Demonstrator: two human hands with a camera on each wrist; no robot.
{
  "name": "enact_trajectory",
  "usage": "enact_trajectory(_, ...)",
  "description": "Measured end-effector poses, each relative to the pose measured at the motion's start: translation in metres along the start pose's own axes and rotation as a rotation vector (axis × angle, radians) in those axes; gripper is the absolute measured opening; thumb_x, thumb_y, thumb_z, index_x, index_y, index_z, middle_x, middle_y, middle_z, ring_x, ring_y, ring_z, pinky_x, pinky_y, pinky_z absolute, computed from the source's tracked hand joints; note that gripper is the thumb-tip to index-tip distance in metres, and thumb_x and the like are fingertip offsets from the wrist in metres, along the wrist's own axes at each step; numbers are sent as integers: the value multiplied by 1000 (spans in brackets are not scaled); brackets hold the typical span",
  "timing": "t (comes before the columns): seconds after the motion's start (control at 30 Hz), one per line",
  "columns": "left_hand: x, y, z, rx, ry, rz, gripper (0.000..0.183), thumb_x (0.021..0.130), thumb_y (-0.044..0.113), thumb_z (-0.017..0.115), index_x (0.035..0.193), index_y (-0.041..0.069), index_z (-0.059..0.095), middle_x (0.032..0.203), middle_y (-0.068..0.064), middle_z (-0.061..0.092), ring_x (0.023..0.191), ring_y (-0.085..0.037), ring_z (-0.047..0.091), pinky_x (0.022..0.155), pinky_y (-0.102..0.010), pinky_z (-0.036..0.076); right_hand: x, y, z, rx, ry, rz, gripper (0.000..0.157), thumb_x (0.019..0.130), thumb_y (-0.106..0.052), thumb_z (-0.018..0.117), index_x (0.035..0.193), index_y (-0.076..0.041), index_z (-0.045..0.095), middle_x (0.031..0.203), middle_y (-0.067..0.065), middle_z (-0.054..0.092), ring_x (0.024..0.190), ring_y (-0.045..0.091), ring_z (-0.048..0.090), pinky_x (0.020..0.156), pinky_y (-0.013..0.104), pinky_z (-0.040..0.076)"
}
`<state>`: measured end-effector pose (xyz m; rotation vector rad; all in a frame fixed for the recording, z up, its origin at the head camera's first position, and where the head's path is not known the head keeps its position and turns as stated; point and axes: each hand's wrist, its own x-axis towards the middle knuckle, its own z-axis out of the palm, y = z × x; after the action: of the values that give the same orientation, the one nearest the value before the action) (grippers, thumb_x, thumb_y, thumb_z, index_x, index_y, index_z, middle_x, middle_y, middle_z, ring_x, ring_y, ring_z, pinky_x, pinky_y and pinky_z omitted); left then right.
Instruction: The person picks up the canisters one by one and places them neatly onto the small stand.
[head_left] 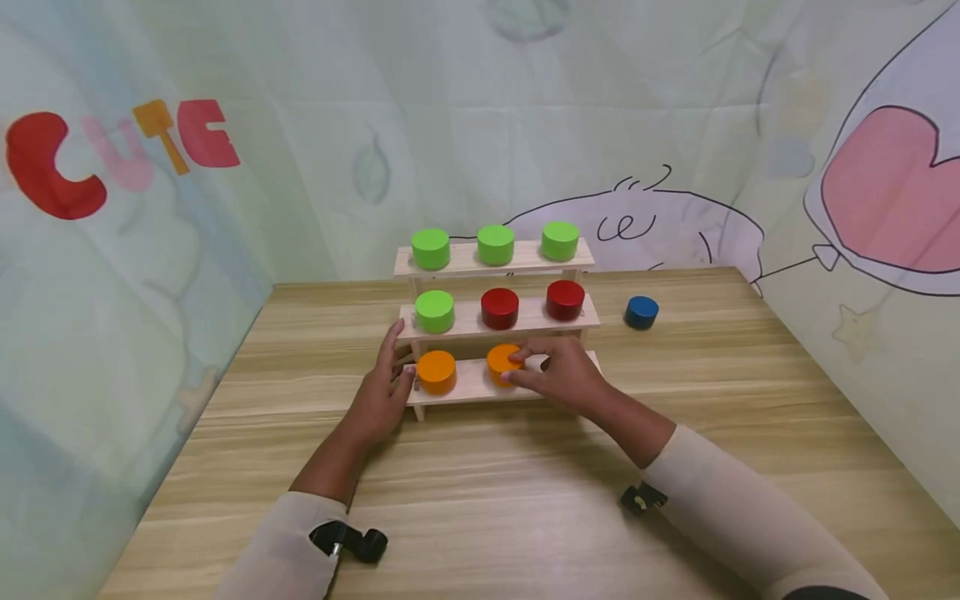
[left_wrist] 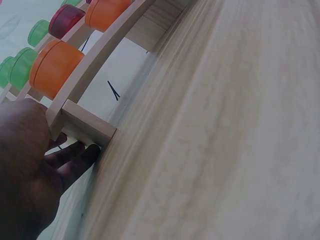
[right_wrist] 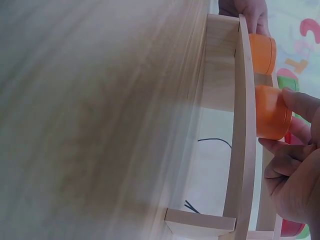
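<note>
A three-step wooden stand (head_left: 465, 393) stands on the table. On its bottom step are two orange discs, the left orange disc (head_left: 437, 372) and the middle orange disc (head_left: 501, 367). My right hand (head_left: 566, 373) pinches the middle one between thumb and fingers; in the right wrist view this disc (right_wrist: 271, 112) sits at the step. My left hand (head_left: 381, 400) holds the stand's left end, its thumb by the left orange disc. In the left wrist view, fingers (left_wrist: 75, 162) lie against the stand's end leg (left_wrist: 87, 122), below the step.
The middle step carries a green disc (head_left: 434, 312) and two red discs, one a red disc (head_left: 499, 309) in the centre. Three green discs line the top step, including a green disc (head_left: 496, 245). A blue disc (head_left: 641, 312) lies on the table (head_left: 720, 400) right of the stand.
</note>
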<state>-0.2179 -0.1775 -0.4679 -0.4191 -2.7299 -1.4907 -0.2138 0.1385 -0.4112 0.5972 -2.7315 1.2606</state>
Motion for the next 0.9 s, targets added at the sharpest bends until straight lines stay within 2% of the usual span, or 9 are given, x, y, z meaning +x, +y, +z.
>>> enact_trajectory(0.37, 0, -1, -1, 3, -3, -2, 79, 118, 19, 41, 173, 47, -8, 174, -24, 38, 157, -48, 47, 127, -65, 39, -1, -1, -1, -6, -6, 7, 21, 88, -18, 93, 105, -9, 85, 128, 12, 81, 110, 26, 75, 82, 29, 61)
enact_trajectory(0.73, 1, -2, -1, 10, 1, 9, 78, 118, 20, 42, 173, 48, -7, 174, -25, 39, 156, -48, 48, 126, -66, 40, -1, -5, -1, -30, -9, -2, 22, 87, -20, 95, 103, -11, 85, 127, 10, 81, 109, 25, 74, 81, 29, 61)
enact_trajectory(0.9, 0, -2, -1, 14, 4, 16, 78, 118, 19, 41, 174, 44, -7, 173, -27, 39, 156, -49, 48, 126, -66, 41, -2, -5, -2, -33, -14, -3, 28, 86, -23, 95, 109, -11, 86, 130, 8, 81, 112, 25, 74, 81, 29, 61)
